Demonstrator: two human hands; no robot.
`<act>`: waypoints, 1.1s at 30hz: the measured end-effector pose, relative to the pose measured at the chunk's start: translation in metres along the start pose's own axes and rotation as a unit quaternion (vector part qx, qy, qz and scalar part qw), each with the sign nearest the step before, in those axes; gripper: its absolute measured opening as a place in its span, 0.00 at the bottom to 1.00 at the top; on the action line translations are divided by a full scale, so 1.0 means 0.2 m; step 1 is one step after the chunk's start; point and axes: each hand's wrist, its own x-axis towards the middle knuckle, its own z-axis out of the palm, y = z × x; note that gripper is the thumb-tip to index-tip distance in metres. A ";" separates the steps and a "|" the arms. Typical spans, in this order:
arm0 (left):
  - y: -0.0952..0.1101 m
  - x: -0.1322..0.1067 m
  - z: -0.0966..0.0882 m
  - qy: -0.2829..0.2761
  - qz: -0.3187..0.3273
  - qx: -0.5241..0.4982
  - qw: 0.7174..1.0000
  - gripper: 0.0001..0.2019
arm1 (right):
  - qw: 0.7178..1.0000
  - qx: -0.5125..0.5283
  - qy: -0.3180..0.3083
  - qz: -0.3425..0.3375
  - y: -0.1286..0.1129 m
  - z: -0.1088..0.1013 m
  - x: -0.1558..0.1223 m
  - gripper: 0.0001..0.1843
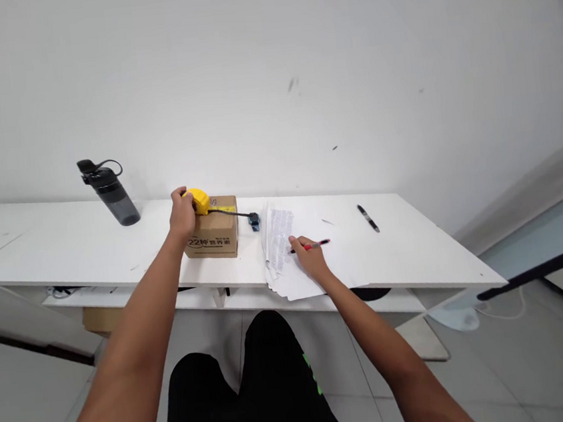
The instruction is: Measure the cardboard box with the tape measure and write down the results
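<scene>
My left hand (pixel 182 213) is closed around a yellow tape measure (pixel 201 201) above the top left of a small cardboard box (pixel 212 238). The box has dark print on its front and a strip of yellow tape on top. A black strap or cord (pixel 228 212) runs from beside the tape measure to a small dark object (pixel 254 220) right of the box. My right hand (pixel 310 257) grips a red and black pen (pixel 318 244) over a stack of papers (pixel 296 283). Dense text covers the left part of the top sheet.
A dark water bottle (pixel 118 200) with a carry loop stands at the left against the wall. A black marker (pixel 368 218) lies right of the papers on the white desk (pixel 417 257). Under the desktop runs a shelf (pixel 251 303). My knees are below the front edge.
</scene>
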 end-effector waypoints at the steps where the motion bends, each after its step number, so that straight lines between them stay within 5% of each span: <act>1: -0.01 0.01 -0.01 0.002 -0.015 -0.023 1.000 0.17 | 1.000 -0.009 0.026 -0.003 0.00 0.00 0.00 0.23; 6: 0.03 -0.02 -0.05 -0.036 -0.013 -0.025 0.999 0.17 | 0.981 -0.165 0.069 -0.076 0.04 0.04 -0.01 0.17; 11: 0.10 -0.12 -0.10 -0.044 -0.021 -0.010 0.999 0.24 | 0.932 -0.359 -0.035 0.029 -0.02 0.06 0.02 0.29; 13: 0.12 -0.16 -0.11 -0.064 -0.035 -0.024 0.997 0.27 | 0.927 -0.374 -0.023 0.012 -0.12 0.06 0.06 0.31; 16: 0.13 -0.20 -0.12 -0.112 -0.036 -0.043 0.992 0.28 | 0.953 -0.275 0.020 -0.125 -0.39 0.14 0.14 0.29; 19: 0.14 -0.23 -0.12 -0.124 -0.020 -0.039 0.991 0.27 | 0.977 -0.063 -0.102 -0.178 -0.70 0.32 0.21 0.28; 22: 0.16 -0.23 -0.15 -0.135 -0.031 -0.058 0.989 0.26 | 0.965 -0.053 -0.210 -0.151 -0.89 0.54 0.27 0.37; 25: 0.15 -0.23 -0.24 -0.133 -0.073 -0.078 0.985 0.30 | 0.962 -0.058 -0.235 -0.126 -0.91 0.67 0.28 0.34; 28: 0.06 -0.25 -0.33 -0.038 -0.061 0.016 0.997 0.24 | 0.964 0.016 -0.238 -0.117 -0.83 0.71 0.27 0.27; 30: -0.01 -0.29 -0.34 0.000 -0.085 0.040 0.996 0.30 | 0.966 0.053 -0.235 -0.097 -0.79 0.72 0.26 0.27; 33: -0.07 -0.37 -0.30 -0.051 -0.155 -0.086 0.983 0.35 | 0.970 0.072 -0.220 -0.070 -0.77 0.73 0.27 0.27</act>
